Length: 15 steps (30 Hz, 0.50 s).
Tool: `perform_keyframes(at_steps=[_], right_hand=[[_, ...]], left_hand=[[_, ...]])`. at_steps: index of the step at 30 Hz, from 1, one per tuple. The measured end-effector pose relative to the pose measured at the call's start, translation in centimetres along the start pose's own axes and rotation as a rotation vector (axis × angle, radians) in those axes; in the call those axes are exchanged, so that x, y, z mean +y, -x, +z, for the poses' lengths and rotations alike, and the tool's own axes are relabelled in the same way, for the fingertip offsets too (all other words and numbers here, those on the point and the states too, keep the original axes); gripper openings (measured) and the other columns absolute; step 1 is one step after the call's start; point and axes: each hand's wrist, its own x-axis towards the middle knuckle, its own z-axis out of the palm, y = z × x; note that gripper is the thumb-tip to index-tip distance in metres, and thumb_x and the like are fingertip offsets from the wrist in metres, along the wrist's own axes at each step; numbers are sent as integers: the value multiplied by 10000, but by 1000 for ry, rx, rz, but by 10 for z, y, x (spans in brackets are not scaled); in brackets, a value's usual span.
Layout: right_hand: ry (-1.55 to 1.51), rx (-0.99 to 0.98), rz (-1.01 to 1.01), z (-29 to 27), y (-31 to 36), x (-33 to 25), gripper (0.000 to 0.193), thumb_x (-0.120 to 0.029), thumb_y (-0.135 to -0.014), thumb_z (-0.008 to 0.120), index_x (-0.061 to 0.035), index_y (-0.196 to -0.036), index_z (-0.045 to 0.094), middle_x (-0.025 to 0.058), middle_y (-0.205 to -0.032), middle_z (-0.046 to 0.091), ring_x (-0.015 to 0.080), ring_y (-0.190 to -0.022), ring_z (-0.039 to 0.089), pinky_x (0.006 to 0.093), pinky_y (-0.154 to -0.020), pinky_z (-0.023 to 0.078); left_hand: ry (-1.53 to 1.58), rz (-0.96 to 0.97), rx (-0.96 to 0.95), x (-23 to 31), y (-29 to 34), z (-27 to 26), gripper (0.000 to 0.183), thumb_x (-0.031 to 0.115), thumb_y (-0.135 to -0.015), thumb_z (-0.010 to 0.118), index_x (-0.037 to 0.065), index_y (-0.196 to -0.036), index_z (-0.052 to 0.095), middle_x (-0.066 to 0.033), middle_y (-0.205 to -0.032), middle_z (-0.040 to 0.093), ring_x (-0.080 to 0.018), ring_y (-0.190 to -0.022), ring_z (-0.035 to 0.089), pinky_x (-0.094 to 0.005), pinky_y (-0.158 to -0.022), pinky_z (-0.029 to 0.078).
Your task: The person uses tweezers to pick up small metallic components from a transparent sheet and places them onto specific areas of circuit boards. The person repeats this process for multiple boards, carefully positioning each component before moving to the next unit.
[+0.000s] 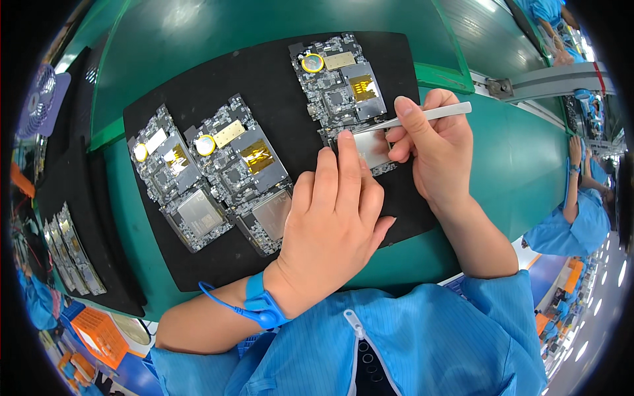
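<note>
My right hand [441, 148] pinches silver tweezers [456, 109], whose tip points left, low over the far-right circuit board [333, 96]. This board carries a yellow-ringed coin cell [312, 63], a patch of gold tape [362, 87] and a metal shield [374, 150]. My left hand [333, 208] lies with its fingers stretched out, the fingertips at the board beside the tweezer tip. What sits under the fingertips is hidden. On its wrist is a blue strap [264, 307] with a cord. Left of it, my hand partly covers another circuit board [234, 165].
A further circuit board [165, 165] lies at the left on the black mat [191, 86], which rests on a green bench [515, 165]. Several boards [72, 247] lie on a dark surface farther left. An orange crate [99, 335] stands lower left. Co-workers in blue [574, 218] sit at right.
</note>
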Motion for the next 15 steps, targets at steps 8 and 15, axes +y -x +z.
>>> perform_keyframes(at_steps=[8, 15], right_hand=[[142, -102, -549, 4, 15, 10, 287, 25, -867, 640, -21, -937, 366, 141, -778, 634, 110, -597, 629, 207, -513, 518], [232, -167, -549, 6, 18, 13, 290, 77, -847, 634, -18, -930, 373, 145, -811, 639, 101, -626, 621, 203, -544, 518]], left_hand=[[-56, 8, -6, 2, 5, 2, 706, 350, -683, 751, -118, -1166, 538, -334, -1279, 444, -443, -1137, 471, -482, -939, 433], [-116, 25, -26, 6, 7, 2, 724, 363, -725, 715, -152, -1197, 520, -330, -1244, 474, -453, -1185, 455, -479, -971, 430]])
